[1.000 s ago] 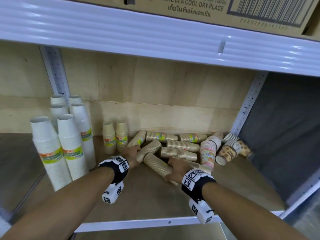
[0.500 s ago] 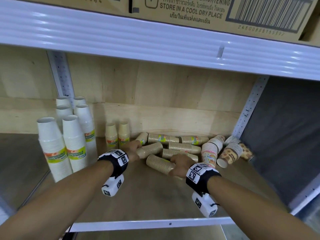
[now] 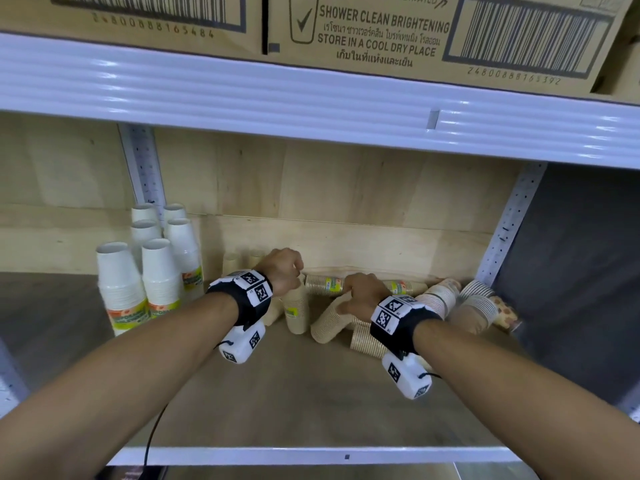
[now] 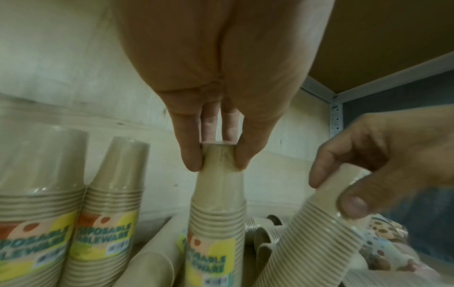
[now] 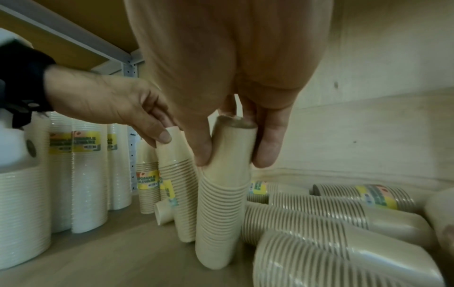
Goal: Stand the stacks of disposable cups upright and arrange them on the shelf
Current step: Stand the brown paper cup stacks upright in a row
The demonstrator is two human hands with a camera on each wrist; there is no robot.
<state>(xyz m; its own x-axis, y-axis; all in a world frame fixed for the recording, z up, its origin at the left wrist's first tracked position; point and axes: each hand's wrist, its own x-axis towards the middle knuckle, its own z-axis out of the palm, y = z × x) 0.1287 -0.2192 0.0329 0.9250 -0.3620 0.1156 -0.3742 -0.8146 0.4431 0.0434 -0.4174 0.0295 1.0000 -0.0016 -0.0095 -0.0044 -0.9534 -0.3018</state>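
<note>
- Left hand (image 3: 281, 271) pinches the top of an upright tan cup stack (image 3: 296, 308) standing mid-shelf (image 3: 277, 393), near the back wall.
- Right hand (image 3: 363, 296) grips a second cup stack (image 3: 329, 322), tilted, its top leaning rightward.

You see tan cup stacks (image 3: 297, 308) with yellow, orange and green labels, and taller white cup stacks (image 3: 119, 285) banded in the same yellow and orange. At the right, one cup stack (image 3: 504, 311) shows brown spots on cream. Your wristbands (image 3: 246, 299) are black with black-and-white square codes. The cardboard boxes (image 3: 346, 26) overhead are brown with black print.
</note>
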